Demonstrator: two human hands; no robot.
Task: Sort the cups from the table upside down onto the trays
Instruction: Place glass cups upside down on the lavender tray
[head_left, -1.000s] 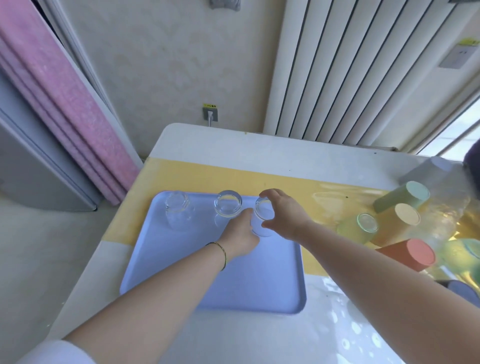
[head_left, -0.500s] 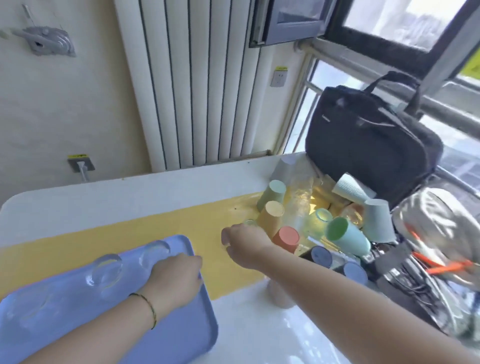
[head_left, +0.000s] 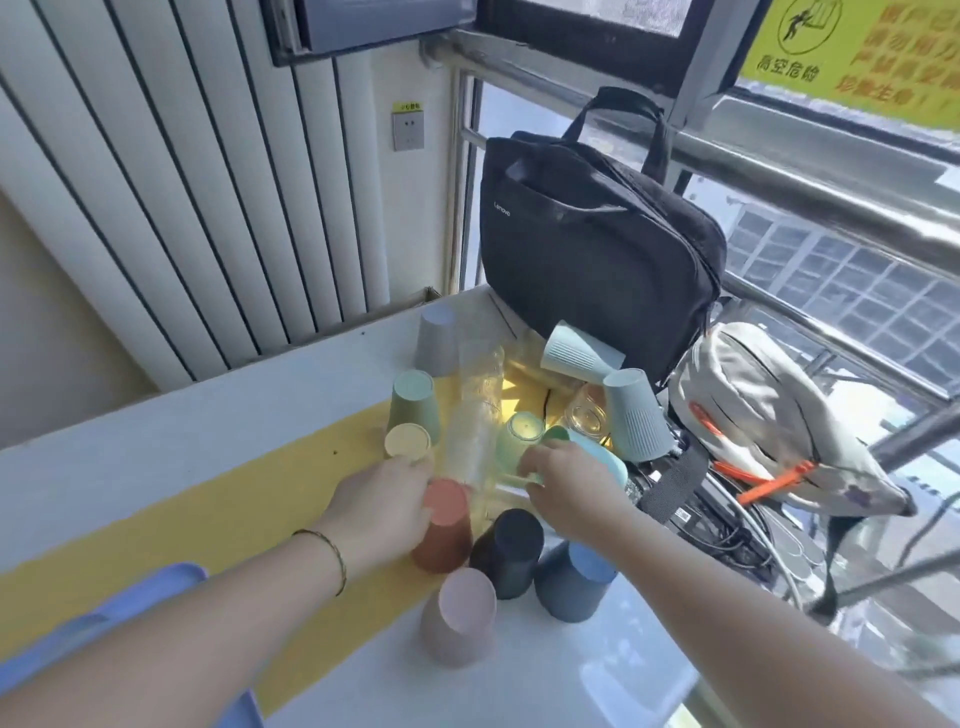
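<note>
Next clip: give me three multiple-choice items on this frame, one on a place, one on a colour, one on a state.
1. The black bag stands: A on a tray; B at the table's far end; C on the floor.
2. The nearest cup is: A pink; B yellow; C green.
3. The teal cup at the right hand: A lies on its side; B is stacked; C sits on a tray.
Key: B, it rises at the far edge; A, its wall shows pink; A, its mouth faces sideways.
</note>
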